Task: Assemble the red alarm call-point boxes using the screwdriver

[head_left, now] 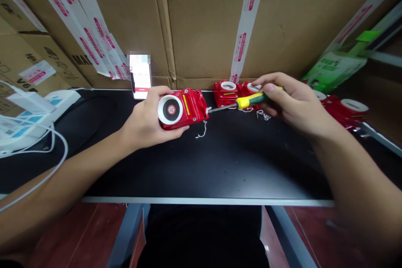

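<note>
2 bare hands work above a black counter (201, 167). The left hand (144, 119) has its fingers clamped around a red device (184, 109), holding it just over the counter with its round white dial facing the camera. The right hand (292, 102) has its fingers closed on the yellow-and-green handle of a screwdriver (248, 101), whose metal shaft runs leftward until the tip meets the right end of the red device. A short white string (202, 130) hangs from that same end and trails onto the counter.

Behind the screwdriver, 2 more red devices (234, 91) sit side by side against the cardboard wall (201, 21), and further red units (345, 111) lie to the right, partly hidden by the right wrist. A phone (140, 76) (its screen is blurred) leans upright against the cardboard behind the left hand. At far left a white power strip (47, 104) rests at the counter's edge, with a white cable (47, 163) looping near the left forearm.
</note>
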Demonstrator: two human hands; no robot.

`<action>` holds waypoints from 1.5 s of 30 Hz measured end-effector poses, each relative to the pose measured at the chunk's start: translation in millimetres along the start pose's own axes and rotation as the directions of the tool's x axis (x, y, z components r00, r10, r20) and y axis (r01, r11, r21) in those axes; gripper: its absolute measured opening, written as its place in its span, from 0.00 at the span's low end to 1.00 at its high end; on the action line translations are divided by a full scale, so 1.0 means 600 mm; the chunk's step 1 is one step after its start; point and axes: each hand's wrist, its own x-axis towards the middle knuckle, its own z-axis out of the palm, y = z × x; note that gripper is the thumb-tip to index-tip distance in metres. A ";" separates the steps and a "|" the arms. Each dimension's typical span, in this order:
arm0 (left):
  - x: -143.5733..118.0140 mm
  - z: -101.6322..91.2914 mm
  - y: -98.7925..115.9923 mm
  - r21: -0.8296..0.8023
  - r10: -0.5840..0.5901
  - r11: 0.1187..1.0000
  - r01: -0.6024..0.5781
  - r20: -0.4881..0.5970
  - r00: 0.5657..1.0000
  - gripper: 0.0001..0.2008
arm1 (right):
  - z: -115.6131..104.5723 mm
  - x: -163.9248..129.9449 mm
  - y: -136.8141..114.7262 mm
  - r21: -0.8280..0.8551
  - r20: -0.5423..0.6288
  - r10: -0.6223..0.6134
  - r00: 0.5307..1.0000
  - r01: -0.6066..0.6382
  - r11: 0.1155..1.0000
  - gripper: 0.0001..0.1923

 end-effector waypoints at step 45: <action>0.000 0.000 0.016 -0.009 0.004 1.000 -0.003 0.094 0.996 0.39 | 0.065 0.002 -0.013 0.439 -0.054 0.287 0.957 -0.235 0.867 0.11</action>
